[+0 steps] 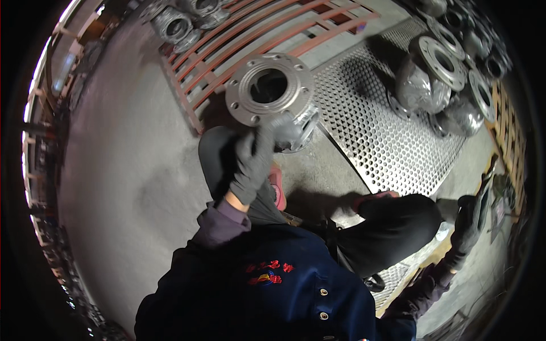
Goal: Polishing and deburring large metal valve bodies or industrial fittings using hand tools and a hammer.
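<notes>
In front of my knees stands a grey metal valve body (272, 85) with a round, bolt-holed flange facing up; shiny plastic film shows on its side. My left hand (256, 156), in a dark grey glove, is at the near side of this flange. Its fingers are smeared by motion, so their grip is unclear. Out to the right, beyond my knee, my gloved right hand (467, 227) is closed around something dark and narrow that I cannot make out.
A perforated metal plate (369, 108) lies right of the valve body. Several film-wrapped flanged valve bodies (424, 85) crowd its far right side. Behind is a red slatted metal rack (250, 34), with more wrapped valve bodies (176, 27) at its left. A wooden pallet (508, 131) borders the right.
</notes>
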A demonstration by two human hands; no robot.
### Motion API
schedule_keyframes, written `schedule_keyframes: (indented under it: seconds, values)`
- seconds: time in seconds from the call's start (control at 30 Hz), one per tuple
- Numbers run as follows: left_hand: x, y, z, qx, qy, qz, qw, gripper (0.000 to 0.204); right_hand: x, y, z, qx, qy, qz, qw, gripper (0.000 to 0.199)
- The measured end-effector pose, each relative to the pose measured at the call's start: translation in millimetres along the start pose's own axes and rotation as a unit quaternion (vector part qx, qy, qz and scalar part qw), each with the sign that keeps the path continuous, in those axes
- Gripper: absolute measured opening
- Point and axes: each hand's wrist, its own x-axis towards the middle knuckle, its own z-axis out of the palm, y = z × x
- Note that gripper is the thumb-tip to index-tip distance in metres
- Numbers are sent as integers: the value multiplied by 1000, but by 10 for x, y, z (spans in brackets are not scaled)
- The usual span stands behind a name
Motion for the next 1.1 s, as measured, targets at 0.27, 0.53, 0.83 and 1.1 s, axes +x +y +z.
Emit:
schedule_keyframes:
  seconds: [0.27,0.53,0.83,1.1]
  values:
    - [1051,-765,-742,-115,284,72,949,41,1913,-2520,1040,142,-312,-170,924,36]
    - [1107,-1002,-567,125,329,85,932,38,2303,-2676,1763,-9,-414,-248,876,29]
    - [1042,-996,-607,32,292,74,953,39,2462,-2723,1782,44,-404,-351,843,39]
    - [1108,-967,-572,-405,220,29,887,44,2272,-2572,1854,1,-346,-349,871,21]
